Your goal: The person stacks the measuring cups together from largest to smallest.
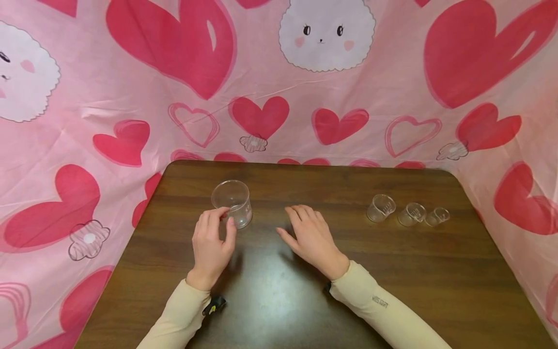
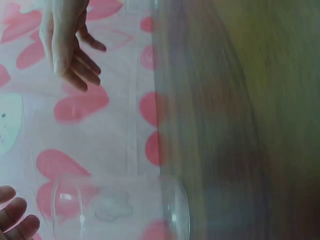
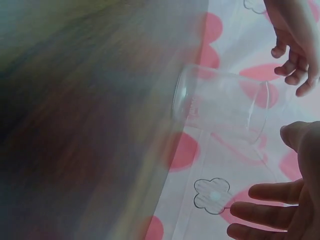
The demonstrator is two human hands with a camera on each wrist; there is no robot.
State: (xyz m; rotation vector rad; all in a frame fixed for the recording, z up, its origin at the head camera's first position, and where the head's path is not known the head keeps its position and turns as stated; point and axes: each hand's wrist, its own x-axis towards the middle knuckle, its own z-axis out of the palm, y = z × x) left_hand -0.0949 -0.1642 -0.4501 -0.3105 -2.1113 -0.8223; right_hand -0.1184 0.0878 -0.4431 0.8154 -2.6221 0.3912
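A large clear glass beaker (image 1: 237,206) stands upright on the left part of the table. My left hand (image 1: 212,242) hovers just in front of it with loosely bent fingers, holding nothing. In the right wrist view a gap shows between that hand (image 3: 297,47) and the beaker (image 3: 220,107). To the beaker's right, my right hand (image 1: 311,237) is held over the table, fingers spread and nothing in them. Three smaller glass beakers line up on the right: the biggest (image 1: 380,208), a middle one (image 1: 411,214) and the smallest (image 1: 437,217).
The dark wooden table (image 1: 279,300) has rounded far corners. Pink cloth (image 1: 301,92) printed with hearts hangs close behind it and along both sides. A dark strap (image 1: 214,306) sits at my left wrist, over a cream sleeve.
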